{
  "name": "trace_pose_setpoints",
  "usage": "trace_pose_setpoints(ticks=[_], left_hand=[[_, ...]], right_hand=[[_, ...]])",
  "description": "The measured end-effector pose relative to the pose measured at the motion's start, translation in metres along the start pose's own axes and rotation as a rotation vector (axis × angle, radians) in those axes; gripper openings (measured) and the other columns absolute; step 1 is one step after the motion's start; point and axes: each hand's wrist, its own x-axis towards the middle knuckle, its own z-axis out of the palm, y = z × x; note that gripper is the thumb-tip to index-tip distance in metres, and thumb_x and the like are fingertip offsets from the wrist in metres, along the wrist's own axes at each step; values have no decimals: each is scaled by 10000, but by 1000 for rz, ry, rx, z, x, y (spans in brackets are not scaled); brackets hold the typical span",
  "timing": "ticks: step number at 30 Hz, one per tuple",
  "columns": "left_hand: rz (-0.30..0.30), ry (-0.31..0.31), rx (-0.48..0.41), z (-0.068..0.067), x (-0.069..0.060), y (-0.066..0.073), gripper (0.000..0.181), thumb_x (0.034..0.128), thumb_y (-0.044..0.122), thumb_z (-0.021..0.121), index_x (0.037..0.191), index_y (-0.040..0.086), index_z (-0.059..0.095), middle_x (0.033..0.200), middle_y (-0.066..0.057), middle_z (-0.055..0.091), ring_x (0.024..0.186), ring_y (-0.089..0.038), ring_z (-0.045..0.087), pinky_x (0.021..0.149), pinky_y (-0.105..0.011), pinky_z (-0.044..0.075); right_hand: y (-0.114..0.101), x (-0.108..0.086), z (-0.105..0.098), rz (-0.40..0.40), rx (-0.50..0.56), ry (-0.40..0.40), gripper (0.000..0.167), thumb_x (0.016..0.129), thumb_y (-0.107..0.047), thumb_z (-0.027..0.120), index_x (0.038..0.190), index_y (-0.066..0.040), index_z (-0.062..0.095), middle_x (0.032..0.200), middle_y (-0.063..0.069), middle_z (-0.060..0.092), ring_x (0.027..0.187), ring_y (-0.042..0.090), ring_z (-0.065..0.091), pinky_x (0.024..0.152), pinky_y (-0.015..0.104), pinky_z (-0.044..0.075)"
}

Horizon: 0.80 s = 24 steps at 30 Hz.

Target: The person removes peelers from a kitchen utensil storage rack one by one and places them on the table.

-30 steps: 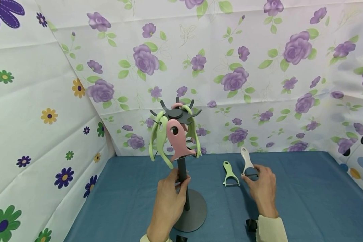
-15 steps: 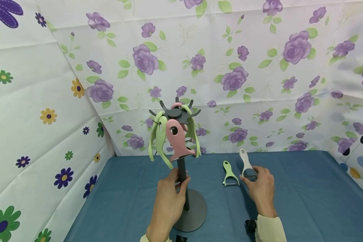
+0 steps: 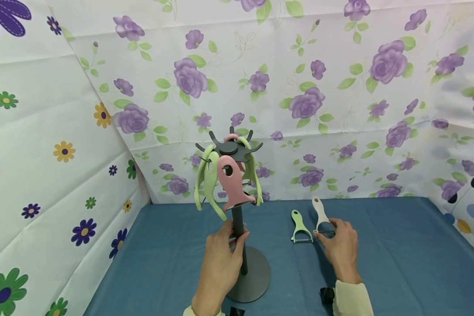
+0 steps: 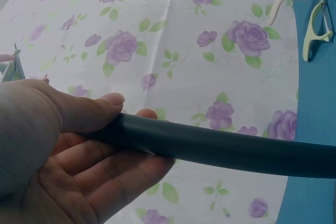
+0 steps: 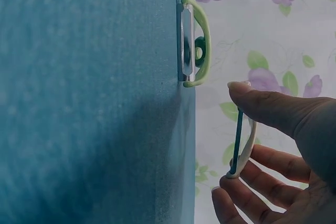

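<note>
Grey stand | left hand grips its pole | right hand pinches white peeler

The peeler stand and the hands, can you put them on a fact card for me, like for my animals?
Stand: dark grey, with a round base on the blue cloth
Hanging on it: a pink peeler in front, green peelers too; some are partly hidden
Left hand: grips the stand's pole
Right hand: holds a white peeler by its blade end, off the cloth
Lying on the cloth: one more green peeler
Background: white sheet with purple flowers
</note>
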Motion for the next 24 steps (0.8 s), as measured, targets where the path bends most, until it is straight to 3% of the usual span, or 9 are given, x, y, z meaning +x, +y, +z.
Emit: trace_pose_setpoints(ticks=[24], left_hand=[[-2, -5, 2, 0, 0, 0, 156, 1022, 104, 629, 1173, 78, 656, 1073, -91, 757, 1007, -214, 760, 833, -266, 641]], right_hand=[[3, 0, 3, 6, -19, -5, 629, 824, -134, 860, 1346, 74, 576, 1293, 323, 555, 1224, 510, 495, 1033, 675, 425]])
